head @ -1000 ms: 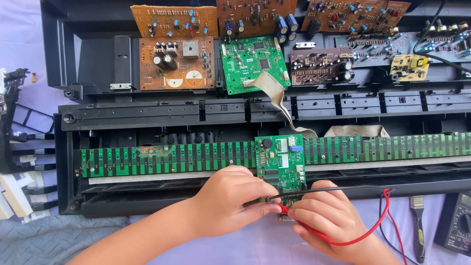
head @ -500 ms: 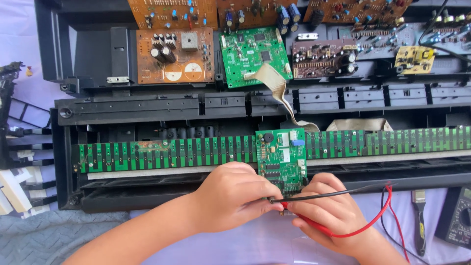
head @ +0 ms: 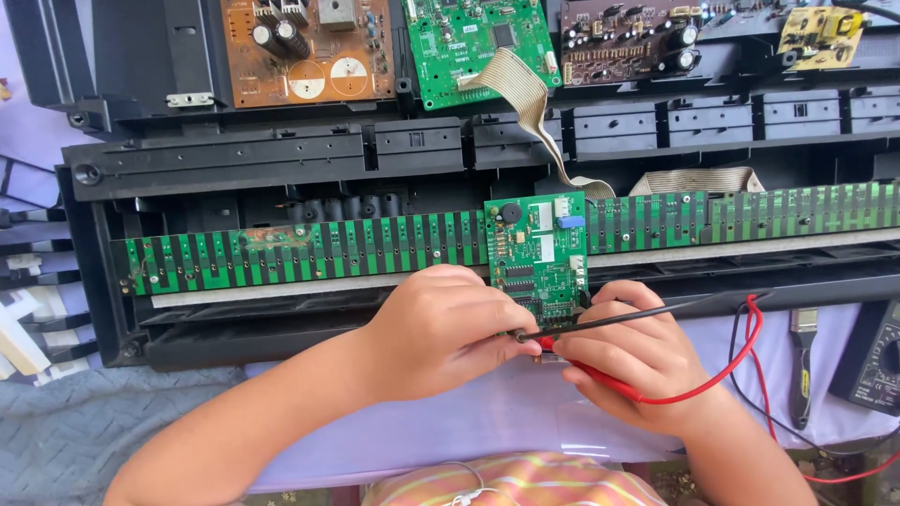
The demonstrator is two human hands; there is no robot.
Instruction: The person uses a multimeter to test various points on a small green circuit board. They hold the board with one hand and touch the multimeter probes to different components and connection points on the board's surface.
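Left hand [head: 441, 333]: closed around the black test probe [head: 619, 321], its tip pressed to the lower edge of the small green circuit board [head: 536, 255].
Right hand [head: 633, 351]: curled shut on the red test probe [head: 600, 375], held just beside the black one under the same board edge.
Leads: the red lead [head: 741, 361] loops off to the right; a black lead runs beside it toward the multimeter [head: 872, 361], which sits at the right edge of the desk, only partly in view.
Small board: it stands in front of the long green key contact strip [head: 300, 248], joined by a grey ribbon cable [head: 525, 103] to a green board further back.
Brush: a small brush [head: 800, 361] lies near the multimeter.
Risk: the two probe tips are very close, so a slip could bridge neighbouring pins; the cause would be the tight pin spacing and both hands crowding one spot. A tug on the looping red lead could also drag a tip off its point.
Surface: a pale lilac cloth [head: 450, 422] covers the desk, with grey fabric to the left.
Far side: an opened black keyboard casing [head: 234, 155] carries brown and green circuit boards along the top.
Room: nothing beyond the desk shows.
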